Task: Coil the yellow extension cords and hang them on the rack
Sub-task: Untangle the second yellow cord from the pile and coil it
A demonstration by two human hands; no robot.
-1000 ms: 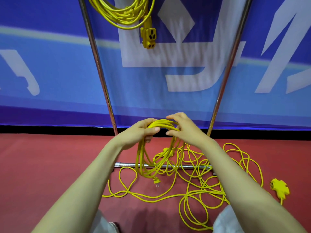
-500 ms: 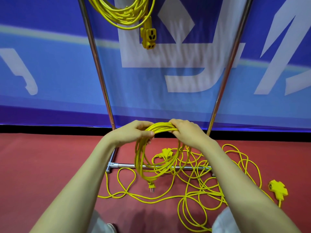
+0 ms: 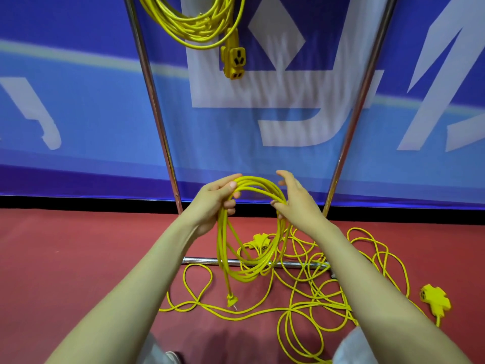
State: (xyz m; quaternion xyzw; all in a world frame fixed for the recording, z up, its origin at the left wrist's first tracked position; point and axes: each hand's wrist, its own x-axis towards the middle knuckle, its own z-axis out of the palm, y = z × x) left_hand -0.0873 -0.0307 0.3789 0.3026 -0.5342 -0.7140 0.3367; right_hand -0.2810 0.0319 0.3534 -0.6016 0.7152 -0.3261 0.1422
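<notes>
- The left hand (image 3: 212, 203) is closed around the top of a yellow coil (image 3: 250, 269); the strands are gripped between its thumb and curled fingers.
- The right hand (image 3: 298, 203) is set against the coil's right side. Its upper fingers are straightened and lifted off the cord and its thumb is laid on the strands. The palm side is hidden, so a real grip cannot be told.
- The coil is held in the air above the red floor (image 3: 78, 258), in front of the rack's base bar (image 3: 202, 260), with a plug (image 3: 232, 302) dangled below it.
- Loose yellow cord (image 3: 315, 292) is spread in tangled loops on the floor. Which strand belongs to the held coil cannot be made out.
- One socket block (image 3: 435, 300) is seen on the floor at the right; another (image 3: 259, 240) is partly covered by the coil.
- A hung coil (image 3: 194, 24) is cut off by the upper edge, its socket end (image 3: 233, 61) left hanging.
- The rack's two uprights (image 3: 154, 101) are also cut off at the top.
</notes>
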